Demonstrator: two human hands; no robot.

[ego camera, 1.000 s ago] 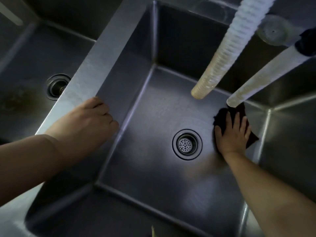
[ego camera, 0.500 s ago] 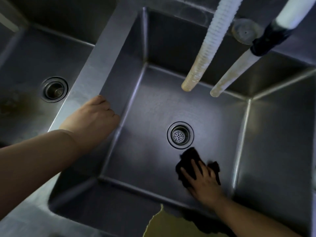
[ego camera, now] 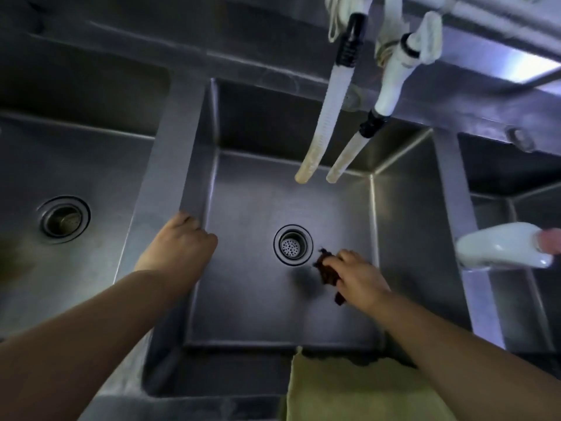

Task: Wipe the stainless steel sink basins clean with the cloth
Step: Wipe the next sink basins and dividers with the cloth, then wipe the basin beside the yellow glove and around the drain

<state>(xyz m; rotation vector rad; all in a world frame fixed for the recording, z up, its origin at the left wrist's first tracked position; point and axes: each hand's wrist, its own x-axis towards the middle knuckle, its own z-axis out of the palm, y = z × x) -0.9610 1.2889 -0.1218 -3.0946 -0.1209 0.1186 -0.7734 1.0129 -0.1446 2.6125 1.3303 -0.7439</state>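
Down in the middle basin (ego camera: 258,299) now, dark cloth (ego camera: 326,271) bunched on the steel floor, just right of the round drain strainer (ego camera: 293,244) and close to touching its rim. Right hand (ego camera: 359,278) on top of it, fingers (ego camera: 349,257) curled over the wad and gripping it, knuckles up. Left hand (ego camera: 182,247) planted on the divider (ego camera: 170,165) between left and middle basins, fingers folded over the edge, holding nothing, bracing the reach.

Looks soft and limp, that cloth: crumpled into a lump, a tail trailing toward the wrist. Probably light, likely damp, though wetness cannot be confirmed in this dim light. No stiffness to speak of, so bound to fold, roll and slip under a loose palm on slick steel. Best taken as now, gathered in the middle with a fold tucked under the fingertips, or else spread flat under an open palm for more contact. Nothing fragile about it; firm pressure fine.

Overhead, two pale hoses (ego camera: 329,117) dangling toward the back wall, well clear of the cloth. Left basin drain (ego camera: 64,219) open and dull. White bottle (ego camera: 504,247) lying at the right-hand basin. Yellow-green fabric (ego camera: 358,390) at the near edge.
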